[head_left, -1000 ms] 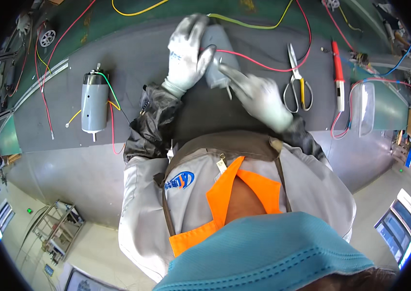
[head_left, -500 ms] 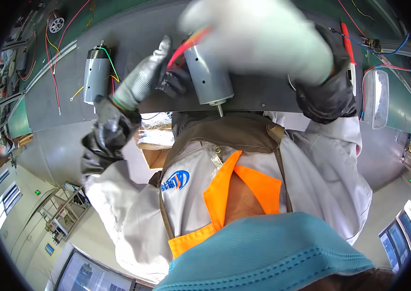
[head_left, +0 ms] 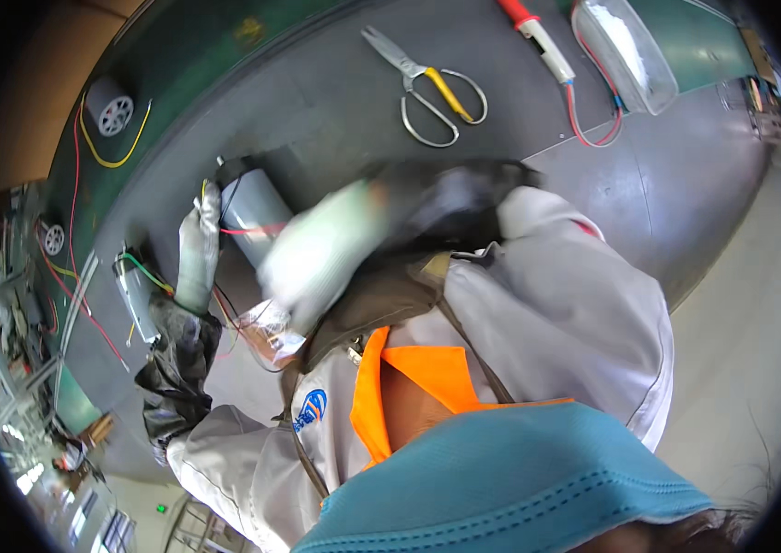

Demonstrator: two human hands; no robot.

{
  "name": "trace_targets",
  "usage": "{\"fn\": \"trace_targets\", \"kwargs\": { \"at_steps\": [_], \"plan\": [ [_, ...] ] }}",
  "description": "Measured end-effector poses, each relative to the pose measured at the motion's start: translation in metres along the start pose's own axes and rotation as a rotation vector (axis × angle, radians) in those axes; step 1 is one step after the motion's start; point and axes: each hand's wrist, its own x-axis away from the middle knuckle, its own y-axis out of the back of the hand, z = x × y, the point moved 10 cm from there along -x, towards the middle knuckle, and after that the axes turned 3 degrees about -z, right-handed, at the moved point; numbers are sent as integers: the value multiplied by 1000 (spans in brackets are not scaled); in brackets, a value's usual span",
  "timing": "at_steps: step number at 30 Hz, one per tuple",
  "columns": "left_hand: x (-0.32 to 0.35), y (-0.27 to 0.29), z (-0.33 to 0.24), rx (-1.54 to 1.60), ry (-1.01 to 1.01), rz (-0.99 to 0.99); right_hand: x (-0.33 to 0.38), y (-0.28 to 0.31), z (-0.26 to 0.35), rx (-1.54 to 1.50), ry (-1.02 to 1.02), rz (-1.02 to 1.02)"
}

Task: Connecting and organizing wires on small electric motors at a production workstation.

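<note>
A grey cylindrical motor (head_left: 254, 208) with a red wire lies on the dark work mat (head_left: 335, 101). My left hand (head_left: 195, 251), in a light glove, lies along the motor's left side with its fingers wrapped against it. My right hand (head_left: 324, 251), also gloved, is a blur just right of the motor, over my chest; its fingers cannot be made out. A crumpled clear plastic bag (head_left: 266, 336) with thin wires sits below the motor, close to my jacket.
A second small motor (head_left: 135, 297) with green and yellow wires lies left of my left hand. Scissors (head_left: 434, 89), a red-handled tool (head_left: 538, 39) and a clear plastic container (head_left: 626, 51) lie farther back. Two small wheels (head_left: 114, 106) sit at the left.
The view has swung to the right and tilted. The motor has come down from in front of my chest to the mat, my left hand has moved onto it, and my right hand has dropped lower.
</note>
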Motion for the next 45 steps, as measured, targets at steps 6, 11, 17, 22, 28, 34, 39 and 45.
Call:
{"fn": "trace_targets", "kwargs": {
  "at_steps": [6,11,17,22,28,34,39,45],
  "plan": [
    [3,-20,-9,49,45,118,342,109,8,-60,-1102,-451],
    [8,-36,-58,-324,-333,78,535,210,69,593,-1299,-1509],
    [19,-43,-76,-430,-425,97,627,306,-16,1090,-1442,-1306],
    [17,-60,-78,-579,-269,313,639,305,-39,967,-1363,-1388],
    [34,-73,-81,-245,52,658,497,222,36,333,-581,-1698],
    [46,-70,-72,-130,113,737,272,153,10,-415,-286,-1296],
    [49,-54,-50,-276,346,666,144,94,-29,-765,-86,-1026],
    [59,-62,-63,-29,250,753,96,38,20,898,185,-779]
  ]
}}
